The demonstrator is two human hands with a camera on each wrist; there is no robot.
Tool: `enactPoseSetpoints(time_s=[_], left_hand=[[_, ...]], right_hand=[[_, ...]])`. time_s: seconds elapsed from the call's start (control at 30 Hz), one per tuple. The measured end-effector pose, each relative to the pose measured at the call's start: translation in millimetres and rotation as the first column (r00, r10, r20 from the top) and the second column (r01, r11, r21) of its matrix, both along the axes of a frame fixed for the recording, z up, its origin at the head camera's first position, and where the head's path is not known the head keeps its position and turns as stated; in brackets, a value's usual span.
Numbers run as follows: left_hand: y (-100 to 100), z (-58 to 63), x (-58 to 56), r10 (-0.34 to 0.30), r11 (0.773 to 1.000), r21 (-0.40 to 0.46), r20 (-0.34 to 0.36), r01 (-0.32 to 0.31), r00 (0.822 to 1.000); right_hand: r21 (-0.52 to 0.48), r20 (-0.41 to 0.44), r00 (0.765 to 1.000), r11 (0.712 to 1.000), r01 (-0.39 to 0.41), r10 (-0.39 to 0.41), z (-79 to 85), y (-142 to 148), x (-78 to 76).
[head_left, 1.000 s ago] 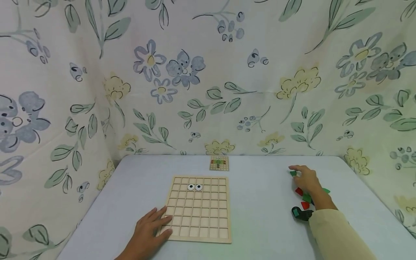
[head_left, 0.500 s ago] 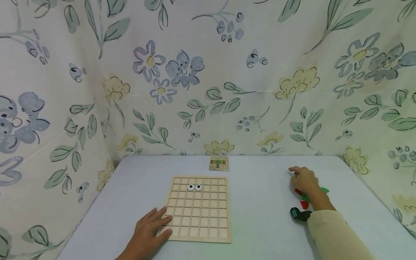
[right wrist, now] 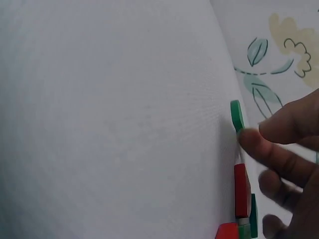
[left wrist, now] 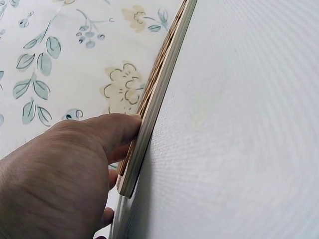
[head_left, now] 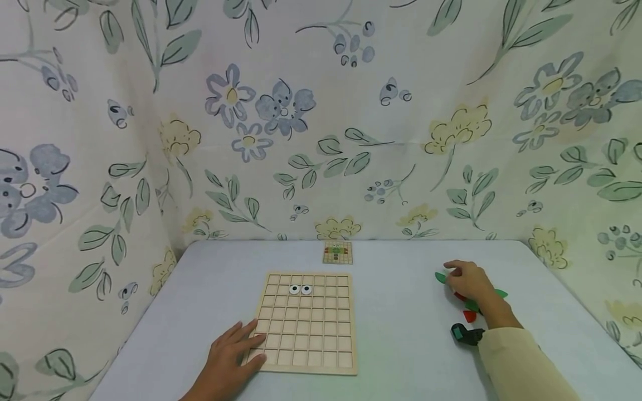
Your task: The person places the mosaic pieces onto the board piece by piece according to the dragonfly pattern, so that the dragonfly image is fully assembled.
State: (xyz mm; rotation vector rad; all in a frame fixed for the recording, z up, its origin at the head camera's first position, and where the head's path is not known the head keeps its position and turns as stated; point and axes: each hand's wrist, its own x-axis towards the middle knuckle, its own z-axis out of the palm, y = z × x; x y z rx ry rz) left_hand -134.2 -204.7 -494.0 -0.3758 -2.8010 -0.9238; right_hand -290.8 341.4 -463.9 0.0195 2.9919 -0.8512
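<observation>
A wooden grid board point(head_left: 307, 328) lies on the white table, with two round eye pieces point(head_left: 300, 289) side by side in its upper part. My left hand point(head_left: 228, 359) rests on the board's left edge, fingers spread. In the left wrist view the thumb point(left wrist: 112, 130) touches the board's edge point(left wrist: 154, 104). At the right my right hand point(head_left: 468, 281) is over a small group of coloured pieces, fingers loosely bent. A green rounded piece point(head_left: 440, 277) shows beside its fingers. In the right wrist view a fingertip point(right wrist: 250, 139) is at that green piece's end point(right wrist: 236, 114); contact is unclear.
A small picture card point(head_left: 338, 252) of a coloured grid figure lies behind the board. Red pieces point(head_left: 469, 317) and a green piece point(head_left: 501, 293) lie under and around my right forearm. A black wrist device point(head_left: 466, 335) sits at the right sleeve. Floral cloth point(head_left: 301, 139) hangs behind the table.
My right hand has lowered slightly toward the pieces, and a green rounded piece now shows left of its fingers. The left hand and the board have stayed still.
</observation>
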Motion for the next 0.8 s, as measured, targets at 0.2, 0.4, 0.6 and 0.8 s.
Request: enactPoseSetpoints(time_s=[0.2, 0.4, 0.6, 0.8], left_hand=[[0.2, -0.4, 0.3, -0.003, 1.000, 0.005, 0.016, 0.003, 1.000], [0.9, 1.3, 1.5, -0.002, 1.000, -0.003, 0.026, 0.002, 1.000], [1.3, 1.0, 0.9, -0.003, 1.000, -0.004, 0.028, 0.003, 1.000], [1.0, 0.8, 0.5, -0.004, 1.000, -0.008, 0.018, 0.004, 1.000]], right_hand=[[0.003, -0.044, 0.996, 0.997, -0.074, 0.075, -2.6, -3.4, -1.7], [0.092, -0.003, 0.992, 0.988, -0.125, 0.125, -6.0, -4.9, -6.5], [0.102, 0.032, 0.989, 0.984, -0.144, 0.142, -3.3, -6.6, -7.0], [0.088, 0.015, 0.984, 0.980, -0.178, 0.177, -2.9, -6.2, -7.5]])
